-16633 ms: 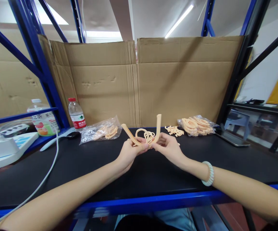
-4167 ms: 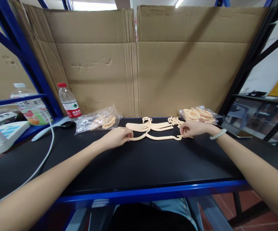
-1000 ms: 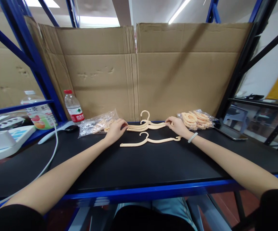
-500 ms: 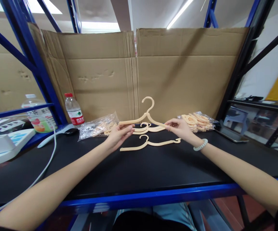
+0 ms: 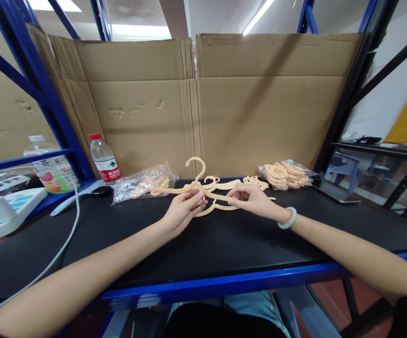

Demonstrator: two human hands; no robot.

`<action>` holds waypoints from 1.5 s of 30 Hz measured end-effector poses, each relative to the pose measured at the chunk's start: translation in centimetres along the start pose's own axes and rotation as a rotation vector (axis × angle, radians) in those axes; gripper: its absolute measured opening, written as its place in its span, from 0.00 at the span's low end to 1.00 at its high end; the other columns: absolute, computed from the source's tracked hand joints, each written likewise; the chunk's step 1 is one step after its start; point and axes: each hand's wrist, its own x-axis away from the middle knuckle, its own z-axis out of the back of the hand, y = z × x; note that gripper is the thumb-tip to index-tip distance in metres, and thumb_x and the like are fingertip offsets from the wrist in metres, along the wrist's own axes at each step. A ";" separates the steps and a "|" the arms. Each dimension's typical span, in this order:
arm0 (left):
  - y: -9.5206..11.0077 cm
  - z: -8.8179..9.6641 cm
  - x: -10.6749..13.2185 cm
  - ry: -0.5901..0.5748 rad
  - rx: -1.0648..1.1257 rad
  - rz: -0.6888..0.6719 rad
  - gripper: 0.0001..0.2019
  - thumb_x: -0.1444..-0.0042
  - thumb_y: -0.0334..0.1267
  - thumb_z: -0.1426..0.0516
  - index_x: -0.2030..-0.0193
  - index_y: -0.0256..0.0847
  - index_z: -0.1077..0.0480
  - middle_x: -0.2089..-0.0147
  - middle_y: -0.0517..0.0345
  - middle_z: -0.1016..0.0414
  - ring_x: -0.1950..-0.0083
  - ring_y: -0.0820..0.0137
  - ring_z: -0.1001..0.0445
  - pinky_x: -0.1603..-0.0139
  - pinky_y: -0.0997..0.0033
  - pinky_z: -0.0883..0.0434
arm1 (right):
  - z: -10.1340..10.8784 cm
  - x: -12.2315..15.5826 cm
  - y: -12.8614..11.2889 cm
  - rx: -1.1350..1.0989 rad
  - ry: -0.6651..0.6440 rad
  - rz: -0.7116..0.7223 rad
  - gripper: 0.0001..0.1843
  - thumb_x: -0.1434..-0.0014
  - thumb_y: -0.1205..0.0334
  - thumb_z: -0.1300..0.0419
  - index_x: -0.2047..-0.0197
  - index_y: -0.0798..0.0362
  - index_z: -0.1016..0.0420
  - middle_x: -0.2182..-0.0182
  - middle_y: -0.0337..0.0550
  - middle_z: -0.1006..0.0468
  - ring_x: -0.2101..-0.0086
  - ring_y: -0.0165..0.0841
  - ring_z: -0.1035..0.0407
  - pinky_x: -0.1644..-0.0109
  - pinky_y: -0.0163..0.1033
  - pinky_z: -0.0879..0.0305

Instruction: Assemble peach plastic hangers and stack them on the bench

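Note:
Both my hands hold one small beige plastic hanger (image 5: 193,178) just above the black tabletop (image 5: 203,244). My left hand (image 5: 184,210) pinches it near the middle, under the hook. My right hand (image 5: 250,199) grips its right arm. The hook points up. A second hanger (image 5: 220,207) lies flat on the table under my hands, partly hidden. More hangers (image 5: 224,184) lie stacked just behind it.
A clear bag of beige parts (image 5: 143,184) lies at the back left, and another bag (image 5: 286,174) at the back right. A water bottle (image 5: 101,157) stands left. Cardboard sheets (image 5: 196,103) wall the back. A white cable (image 5: 65,234) crosses the left side. A tablet (image 5: 335,191) lies at right.
One second ago both hands rested on the stacked hangers at the back. They lifted the top hanger and have brought it forward and lower, my hands now closer together near its middle.

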 end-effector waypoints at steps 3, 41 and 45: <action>0.0 -0.2 0.0 -0.010 0.050 0.027 0.03 0.45 0.28 0.40 0.63 0.36 0.27 0.62 0.55 0.23 0.64 0.75 0.24 0.49 0.71 0.28 | 0.0 0.0 -0.3 -0.036 -0.038 -0.039 0.16 0.46 0.50 0.38 0.65 0.55 0.24 0.74 0.41 0.26 0.74 0.29 0.34 0.70 0.36 0.34; -0.6 -0.2 0.0 -0.077 0.106 0.028 0.03 0.48 0.22 0.40 0.68 0.29 0.24 0.68 0.52 0.22 0.66 0.73 0.22 0.62 0.83 0.25 | 9.8 -0.7 7.6 0.631 0.366 -0.297 0.06 0.52 0.68 0.42 0.72 0.57 0.22 0.75 0.46 0.21 0.73 0.36 0.27 0.68 0.37 0.33; -0.6 -0.2 0.1 -0.083 0.115 0.029 0.02 0.49 0.23 0.39 0.68 0.29 0.24 0.67 0.52 0.22 0.66 0.72 0.22 0.61 0.81 0.25 | 9.3 -0.7 6.3 0.349 0.481 -0.408 0.06 0.52 0.63 0.39 0.76 0.56 0.25 0.83 0.42 0.27 0.79 0.32 0.31 0.74 0.36 0.35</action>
